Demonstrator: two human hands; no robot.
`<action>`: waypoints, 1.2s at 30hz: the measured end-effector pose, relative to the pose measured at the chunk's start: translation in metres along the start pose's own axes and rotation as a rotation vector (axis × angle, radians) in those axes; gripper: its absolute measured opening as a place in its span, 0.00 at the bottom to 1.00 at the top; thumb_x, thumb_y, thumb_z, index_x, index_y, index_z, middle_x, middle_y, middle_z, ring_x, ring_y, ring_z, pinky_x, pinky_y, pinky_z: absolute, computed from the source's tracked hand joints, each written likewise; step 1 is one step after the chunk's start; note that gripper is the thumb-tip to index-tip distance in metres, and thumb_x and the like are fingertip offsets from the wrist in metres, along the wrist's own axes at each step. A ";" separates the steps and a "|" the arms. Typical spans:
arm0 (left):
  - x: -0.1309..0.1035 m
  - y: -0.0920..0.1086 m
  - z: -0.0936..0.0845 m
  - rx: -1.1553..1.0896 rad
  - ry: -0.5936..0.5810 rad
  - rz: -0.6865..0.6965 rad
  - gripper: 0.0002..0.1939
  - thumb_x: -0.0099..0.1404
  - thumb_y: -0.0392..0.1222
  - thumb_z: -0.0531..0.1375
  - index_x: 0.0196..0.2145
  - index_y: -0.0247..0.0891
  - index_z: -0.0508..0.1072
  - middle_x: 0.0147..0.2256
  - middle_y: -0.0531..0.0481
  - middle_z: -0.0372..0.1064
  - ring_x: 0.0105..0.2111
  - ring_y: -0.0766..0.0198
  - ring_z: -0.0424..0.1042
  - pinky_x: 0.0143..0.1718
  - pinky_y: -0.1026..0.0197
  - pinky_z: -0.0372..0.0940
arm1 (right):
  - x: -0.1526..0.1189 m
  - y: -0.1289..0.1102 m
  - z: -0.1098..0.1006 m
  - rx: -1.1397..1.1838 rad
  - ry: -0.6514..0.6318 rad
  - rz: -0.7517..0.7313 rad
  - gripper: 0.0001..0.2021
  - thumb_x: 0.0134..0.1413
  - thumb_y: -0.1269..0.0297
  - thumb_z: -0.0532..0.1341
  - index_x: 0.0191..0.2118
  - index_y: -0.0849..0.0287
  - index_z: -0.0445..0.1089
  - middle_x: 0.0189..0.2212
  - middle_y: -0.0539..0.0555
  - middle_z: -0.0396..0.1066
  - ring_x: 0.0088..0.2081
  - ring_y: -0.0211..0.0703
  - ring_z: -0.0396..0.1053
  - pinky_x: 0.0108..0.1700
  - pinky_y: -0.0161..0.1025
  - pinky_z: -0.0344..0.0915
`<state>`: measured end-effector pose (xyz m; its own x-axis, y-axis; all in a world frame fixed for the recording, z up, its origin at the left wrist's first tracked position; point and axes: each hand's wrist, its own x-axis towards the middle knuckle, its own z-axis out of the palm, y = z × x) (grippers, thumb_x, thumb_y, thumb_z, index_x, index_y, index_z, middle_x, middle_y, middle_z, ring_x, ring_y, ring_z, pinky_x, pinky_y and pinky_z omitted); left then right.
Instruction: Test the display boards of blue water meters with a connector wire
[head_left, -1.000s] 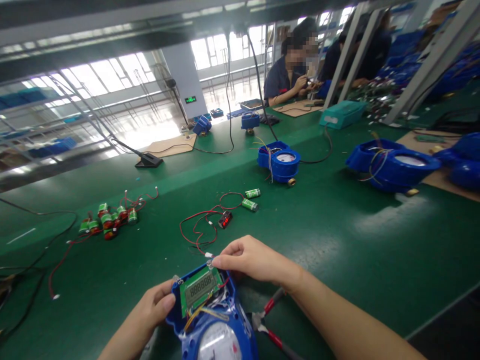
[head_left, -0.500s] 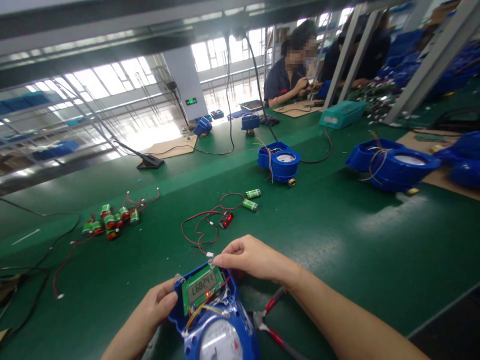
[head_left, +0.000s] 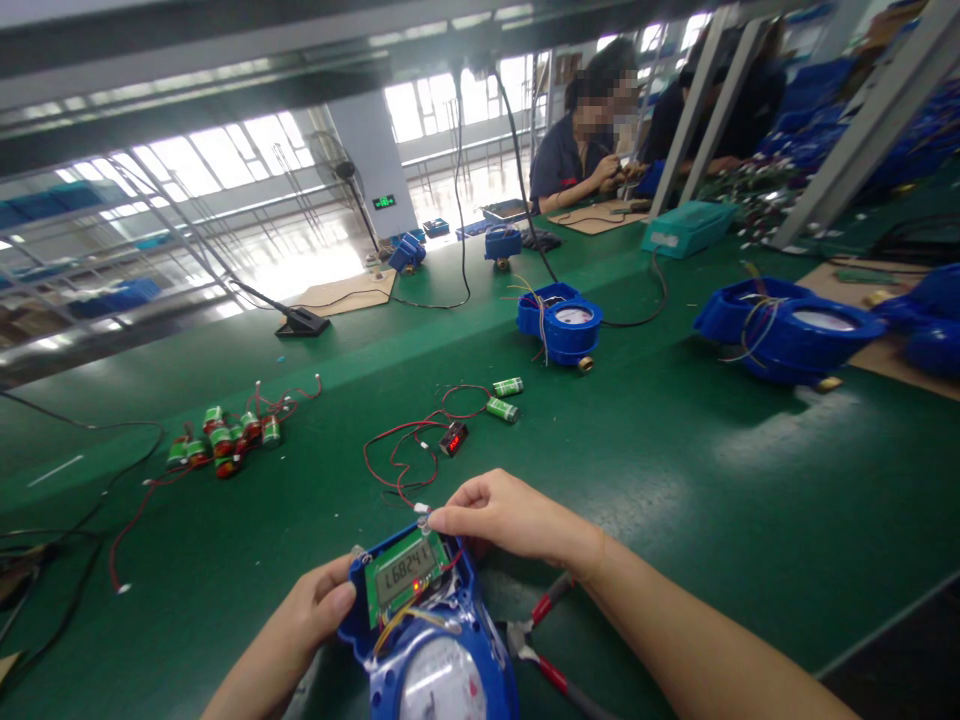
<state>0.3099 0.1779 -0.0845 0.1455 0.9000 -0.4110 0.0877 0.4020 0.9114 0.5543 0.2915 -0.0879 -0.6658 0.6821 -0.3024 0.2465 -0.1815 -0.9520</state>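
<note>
A blue meter housing (head_left: 480,640) lies at the bottom centre, its round dial nearest me. In its open compartment sits a green circuit board with a lit red light and a display (head_left: 406,573) showing digits. My left hand (head_left: 321,603) grips the left edge of the housing, thumb on the rim. With thumb and fingers together, my right hand (head_left: 499,515) holds the top right corner, beside a white connector (head_left: 422,509). Red and black wires run from there to a small red digital readout (head_left: 453,440) and two green batteries (head_left: 502,410).
Red-handled pliers (head_left: 551,600) lie under my right forearm. Several wired green batteries (head_left: 220,440) are at the left. Blue meters (head_left: 561,325) stand further back. A teal box (head_left: 688,230) and two people (head_left: 574,155) are across the table.
The digits on the small red readout look different. Both hands and the blue housing hold almost the same position; the whole view has shifted very slightly.
</note>
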 end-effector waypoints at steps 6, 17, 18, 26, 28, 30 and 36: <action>0.002 -0.001 -0.002 0.011 0.023 -0.009 0.39 0.53 0.72 0.65 0.46 0.33 0.78 0.36 0.40 0.76 0.39 0.46 0.74 0.42 0.57 0.69 | -0.001 -0.002 0.000 0.003 -0.007 0.007 0.28 0.45 0.38 0.68 0.31 0.63 0.76 0.23 0.51 0.68 0.26 0.37 0.63 0.26 0.32 0.56; 0.000 0.000 0.000 -0.010 0.024 -0.027 0.40 0.53 0.71 0.66 0.49 0.32 0.77 0.39 0.39 0.75 0.43 0.44 0.73 0.46 0.55 0.68 | 0.000 -0.002 0.000 0.001 -0.002 0.004 0.28 0.46 0.38 0.68 0.32 0.63 0.76 0.24 0.51 0.69 0.26 0.36 0.63 0.27 0.32 0.57; 0.000 0.000 0.000 -0.007 0.025 -0.029 0.39 0.53 0.71 0.66 0.48 0.32 0.77 0.39 0.39 0.75 0.43 0.44 0.73 0.46 0.55 0.69 | 0.000 -0.002 0.000 0.006 -0.003 0.004 0.27 0.46 0.38 0.68 0.33 0.63 0.76 0.24 0.51 0.69 0.26 0.36 0.63 0.27 0.32 0.58; 0.001 0.000 -0.001 0.004 0.011 -0.026 0.40 0.54 0.71 0.65 0.50 0.32 0.76 0.39 0.39 0.75 0.42 0.45 0.73 0.45 0.54 0.68 | -0.002 -0.005 0.000 0.027 -0.007 0.001 0.26 0.46 0.39 0.68 0.33 0.63 0.76 0.24 0.51 0.70 0.26 0.36 0.64 0.27 0.31 0.57; 0.001 0.000 -0.001 0.001 -0.001 -0.025 0.40 0.55 0.71 0.65 0.50 0.32 0.76 0.40 0.38 0.75 0.42 0.44 0.72 0.45 0.54 0.68 | -0.002 -0.005 0.000 0.027 -0.006 0.005 0.26 0.45 0.39 0.69 0.32 0.63 0.76 0.24 0.51 0.70 0.26 0.36 0.64 0.26 0.32 0.57; 0.000 0.000 -0.002 0.006 -0.008 -0.018 0.41 0.54 0.71 0.65 0.50 0.32 0.76 0.40 0.39 0.75 0.42 0.44 0.72 0.46 0.54 0.68 | -0.002 -0.004 0.001 0.025 -0.005 0.009 0.26 0.45 0.39 0.69 0.33 0.62 0.76 0.24 0.51 0.71 0.26 0.37 0.64 0.27 0.32 0.58; -0.001 0.001 -0.001 -0.002 -0.025 -0.008 0.40 0.55 0.71 0.64 0.50 0.33 0.76 0.38 0.40 0.75 0.41 0.46 0.72 0.44 0.55 0.68 | 0.000 -0.002 0.000 0.031 -0.016 -0.002 0.27 0.45 0.38 0.68 0.34 0.63 0.76 0.26 0.52 0.72 0.27 0.37 0.65 0.27 0.32 0.58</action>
<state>0.3088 0.1773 -0.0834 0.1694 0.8924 -0.4183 0.0866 0.4093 0.9083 0.5534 0.2917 -0.0858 -0.6776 0.6709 -0.3013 0.2233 -0.2026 -0.9534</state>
